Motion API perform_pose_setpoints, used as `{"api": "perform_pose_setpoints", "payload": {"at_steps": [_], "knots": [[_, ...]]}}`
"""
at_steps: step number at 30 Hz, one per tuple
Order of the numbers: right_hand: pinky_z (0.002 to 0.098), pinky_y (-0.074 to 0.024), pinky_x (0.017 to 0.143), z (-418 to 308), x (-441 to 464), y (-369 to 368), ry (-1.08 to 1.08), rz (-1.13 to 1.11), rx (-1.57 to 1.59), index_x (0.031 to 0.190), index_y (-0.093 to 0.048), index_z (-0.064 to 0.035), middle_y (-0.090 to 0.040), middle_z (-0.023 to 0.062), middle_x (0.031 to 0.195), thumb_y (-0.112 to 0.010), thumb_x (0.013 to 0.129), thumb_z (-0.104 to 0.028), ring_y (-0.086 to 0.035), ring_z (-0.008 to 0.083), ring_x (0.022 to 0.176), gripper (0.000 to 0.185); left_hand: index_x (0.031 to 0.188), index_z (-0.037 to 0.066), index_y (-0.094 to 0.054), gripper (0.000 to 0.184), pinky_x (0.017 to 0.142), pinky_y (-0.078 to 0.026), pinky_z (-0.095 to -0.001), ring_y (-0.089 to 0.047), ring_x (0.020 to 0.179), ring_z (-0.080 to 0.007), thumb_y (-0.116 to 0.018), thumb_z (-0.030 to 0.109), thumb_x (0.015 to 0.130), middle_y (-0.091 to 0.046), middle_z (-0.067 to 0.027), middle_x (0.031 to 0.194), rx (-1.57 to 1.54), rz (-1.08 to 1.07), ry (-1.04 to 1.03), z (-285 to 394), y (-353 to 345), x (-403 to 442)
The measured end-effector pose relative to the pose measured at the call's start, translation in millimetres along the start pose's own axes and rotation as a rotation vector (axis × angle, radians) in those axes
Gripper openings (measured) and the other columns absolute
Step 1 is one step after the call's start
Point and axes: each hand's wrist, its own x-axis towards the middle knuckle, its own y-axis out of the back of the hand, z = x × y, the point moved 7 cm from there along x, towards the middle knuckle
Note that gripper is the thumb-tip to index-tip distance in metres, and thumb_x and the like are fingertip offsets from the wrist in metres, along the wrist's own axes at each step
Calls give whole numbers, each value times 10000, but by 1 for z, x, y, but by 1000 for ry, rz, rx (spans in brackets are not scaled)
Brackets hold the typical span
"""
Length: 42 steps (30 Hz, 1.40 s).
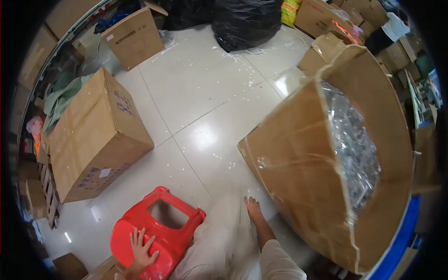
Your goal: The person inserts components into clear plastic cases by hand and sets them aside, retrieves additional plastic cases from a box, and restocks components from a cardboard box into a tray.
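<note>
A red plastic stool (179, 242) stands tilted or on its side at the lower left, beside my legs. My left hand (142, 251) lies on its smooth red surface with the fingers spread. Between my beige trousers (221, 233) and the big carton (298, 154), my right hand (253, 207) hangs with its fingers apart and nothing in it. That carton stands open on the right, and clear shiny plastic wrapping (352, 144) shows inside it. My trousers are partly blurred.
A closed carton (88, 140) with blue writing sits on the left, a green cloth (65, 100) beside it. Farther back are another carton (135, 39) and black bags (245, 23). White scraps dot the tiled floor (200, 84). A person (392, 30) is at the far right.
</note>
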Motion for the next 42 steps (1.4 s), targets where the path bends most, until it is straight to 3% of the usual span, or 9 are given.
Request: {"api": "perform_pose_setpoints", "payload": {"at_steps": [6,12,22,24,28,29,34,38,42], "knots": [[404,-457,757,-29,53,-120,138,-29,-345,1001,-531,30,-428,164,1141,-496,758,-87,-467,282,1009,273,1253,126,-441,662,1011,-166,-582,-223,1247,-458,-625,338,654,-284,-214,1362,81,-38,-71,14,2,11],[367,-478,575,-28,61,-123,161,142,-25,939,-524,6,-553,133,853,-489,760,-99,-574,270,750,210,1234,110,-476,585,1000,-153,-578,-239,1254,-427,-564,414,742,-313,-194,1355,27,48,-113,10,3,15],[460,-454,659,-155,-56,199,-49,75,899,1057,-427,-6,-579,235,757,-568,718,-193,-578,393,738,413,1230,99,-441,630,1004,-97,-595,-162,1274,-451,-576,417,704,-242,-225,1374,142,-115,-79,-60,38,-49],[455,-454,669,-185,-115,257,-43,3,976,1084,-429,-22,-578,234,760,-566,721,-194,-576,396,747,425,1288,101,-389,686,1007,-42,-599,-22,1299,-450,-559,447,721,-158,-218,1406,601,-28,-231,-82,18,-73],[427,-458,708,-206,-244,390,4,-40,1060,1099,-451,-22,-582,229,819,-568,721,-181,-574,382,807,426,1142,136,-559,420,871,-412,-293,-580,974,-205,-527,377,800,-612,-90,1051,61,-959,19,-86,-9,-52],[419,-456,726,-196,-268,410,33,102,1119,1092,-459,-14,-583,222,848,-580,716,-180,-572,371,835,428,1180,148,-530,442,883,-407,-292,-529,1057,-184,-529,372,799,-561,-107,1145,252,-1027,-183,54,81,-25],[381,-456,625,-56,-387,557,-423,518,1149,1032,-509,-20,-586,185,812,-617,674,-141,-583,300,721,393,1279,78,-361,479,941,-355,-398,-450,1122,-361,-434,344,887,-444,-214,1245,-586,-354,-258,277,187,158],[311,-407,546,81,-454,578,-767,1091,1256,870,-509,-18,-511,85,660,-549,685,-57,-474,144,585,193,1092,70,-517,266,662,-429,-242,-538,742,-111,-541,207,866,-572,-18,844,-1042,-252,-448,430,300,218],[274,-398,575,172,-498,531,-981,1343,1430,917,-494,-28,-482,21,685,-546,784,-119,-458,113,618,170,1124,66,-504,275,681,-435,-212,-546,788,-100,-529,171,872,-563,-45,931,-983,-418,-483,508,278,242]]}}
